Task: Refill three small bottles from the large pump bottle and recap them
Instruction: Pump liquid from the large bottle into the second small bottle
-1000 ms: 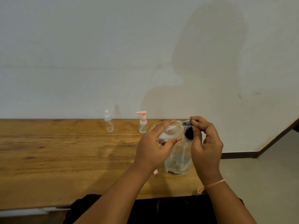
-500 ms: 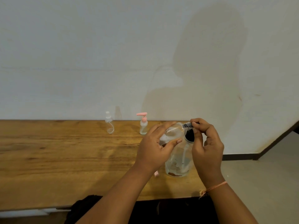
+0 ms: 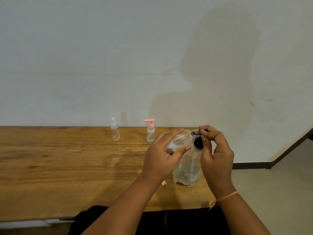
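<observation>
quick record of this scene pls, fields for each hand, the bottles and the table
left hand: holds small clear bottle, tilted
right hand: pinches striped piece at that bottle's tip
large bottle: upright on wooden table, black top just below the striped piece
back of table: white-capped bottle and pink pump bottle, upright, apart
unclear: whether liquid is flowing

left hand [image 3: 160, 158] grips small bottle [image 3: 180, 140], right hand [image 3: 218, 153] pinches its end.
</observation>
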The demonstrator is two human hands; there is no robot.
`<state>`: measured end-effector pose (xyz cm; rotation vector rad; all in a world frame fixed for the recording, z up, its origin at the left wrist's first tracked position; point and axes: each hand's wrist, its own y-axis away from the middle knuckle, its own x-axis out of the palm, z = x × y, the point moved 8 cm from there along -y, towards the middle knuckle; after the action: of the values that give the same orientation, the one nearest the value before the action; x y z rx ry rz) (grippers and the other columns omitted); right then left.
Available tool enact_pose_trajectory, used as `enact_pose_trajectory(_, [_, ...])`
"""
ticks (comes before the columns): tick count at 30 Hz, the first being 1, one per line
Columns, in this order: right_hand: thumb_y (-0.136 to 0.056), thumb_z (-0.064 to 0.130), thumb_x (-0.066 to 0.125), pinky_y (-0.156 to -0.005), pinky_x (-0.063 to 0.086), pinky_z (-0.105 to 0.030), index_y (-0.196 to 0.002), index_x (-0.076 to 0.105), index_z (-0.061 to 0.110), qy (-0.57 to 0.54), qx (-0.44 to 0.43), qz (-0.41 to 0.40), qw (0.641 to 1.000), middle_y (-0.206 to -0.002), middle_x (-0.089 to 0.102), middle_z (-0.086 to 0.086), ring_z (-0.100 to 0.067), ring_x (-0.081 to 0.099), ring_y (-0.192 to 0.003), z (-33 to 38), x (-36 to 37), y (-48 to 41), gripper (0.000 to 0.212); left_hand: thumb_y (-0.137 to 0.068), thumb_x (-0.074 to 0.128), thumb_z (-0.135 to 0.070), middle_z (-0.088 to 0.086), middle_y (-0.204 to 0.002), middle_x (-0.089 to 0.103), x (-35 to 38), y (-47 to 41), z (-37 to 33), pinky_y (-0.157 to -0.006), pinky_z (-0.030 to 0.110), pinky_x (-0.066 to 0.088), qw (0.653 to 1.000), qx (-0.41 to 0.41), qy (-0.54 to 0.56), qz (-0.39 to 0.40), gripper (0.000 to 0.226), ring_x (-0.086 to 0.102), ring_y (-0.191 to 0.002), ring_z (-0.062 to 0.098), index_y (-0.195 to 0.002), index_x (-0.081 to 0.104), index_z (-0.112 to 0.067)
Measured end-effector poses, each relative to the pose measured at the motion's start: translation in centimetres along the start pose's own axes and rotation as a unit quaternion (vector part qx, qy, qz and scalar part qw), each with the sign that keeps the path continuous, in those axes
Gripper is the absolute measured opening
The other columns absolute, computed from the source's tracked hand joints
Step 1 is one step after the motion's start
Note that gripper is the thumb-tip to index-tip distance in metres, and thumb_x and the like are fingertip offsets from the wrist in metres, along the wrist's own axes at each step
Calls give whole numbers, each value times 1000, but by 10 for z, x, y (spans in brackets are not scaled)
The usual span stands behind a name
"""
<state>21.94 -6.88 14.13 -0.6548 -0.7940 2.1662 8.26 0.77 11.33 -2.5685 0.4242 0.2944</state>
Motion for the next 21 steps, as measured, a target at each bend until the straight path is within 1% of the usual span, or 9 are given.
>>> enact_pose_trajectory(2, [-88, 5, 50, -87, 49, -17, -99, 59, 17, -22, 9, -7, 1000, -106, 61, 10, -2, 59, -103, 2, -1, -1, 18, -76, 64, -51, -9, -113, 62, -1, 0, -2, -77, 0, 40, 1000, 8, 5, -2, 50, 55, -107, -1, -122, 59, -34])
enact_pose_trajectory(4, [-88, 5, 50, -88, 48, -16, -99, 59, 17, -26, 4, -6, 1000, -106, 61, 12, -2, 60, -104, 5, -4, -2, 18, -76, 65, -48, -7, -110, 63, -2, -1, -5, -77, 0, 40, 1000, 18, 6, -7, 49, 55, -105, 0, -122, 60, -31])
enact_pose_trajectory(7, [-89, 5, 50, -88, 49, -19, -99, 59, 17, -18, 2, -3, 1000, -105, 63, 6, -6, 61, -103, 5, -3, -2, 18, -77, 66, -46, -7, -110, 64, -2, -2, -6, -78, 1, 40, 1000, 20, 3, -4, 48, 55, -105, -1, -121, 61, -29])
enact_pose_trajectory(10, [-89, 5, 51, -89, 50, -20, -101, 57, 19, -7, -8, -3, 1000, -107, 62, 2, -10, 60, -103, -1, 0, -2, 19, -77, 66, -47, -7, -111, 64, 1, -2, 0, -77, 1, 41, 1000, 0, 11, 4, 48, 56, -104, -1, -121, 60, -31])
enact_pose_trajectory(13, [-90, 9, 52, -88, 49, -18, -103, 56, 24, 6, -32, 6, 999, -107, 60, 11, -13, 60, -102, -1, 1, -2, 20, -76, 69, -44, -7, -111, 64, 2, -2, 1, -76, 1, 41, 1000, -7, 21, 8, 46, 56, -104, -1, -120, 61, -31])
enact_pose_trajectory(15, [-88, 6, 52, -87, 50, -18, -102, 57, 22, 1, -16, 5, 1000, -106, 59, 15, -15, 61, -102, -1, 0, -1, 22, -77, 71, -41, -7, -111, 63, 1, -1, 0, -76, 1, 42, 999, -3, 31, 8, 45, 56, -105, -1, -120, 60, -31])
enact_pose_trajectory(18, [-87, 3, 52, -86, 51, -21, -99, 60, 16, -17, -6, -3, 1000, -105, 63, 7, -16, 62, -103, 3, -3, -2, 19, -77, 66, -46, -7, -111, 63, 0, -1, -3, -78, 3, 42, 1000, 10, 23, 5, 47, 56, -105, 0, -121, 60, -31])
enact_pose_trajectory(21, [-87, 3, 52, -87, 51, -22, -98, 60, 16, -20, -9, 0, 1000, -104, 64, 4, -17, 62, -103, 7, -5, -5, 19, -77, 65, -47, -9, -111, 62, -2, -1, -7, -79, 2, 40, 1000, 19, 4, -1, 48, 55, -104, -3, -122, 60, -31])
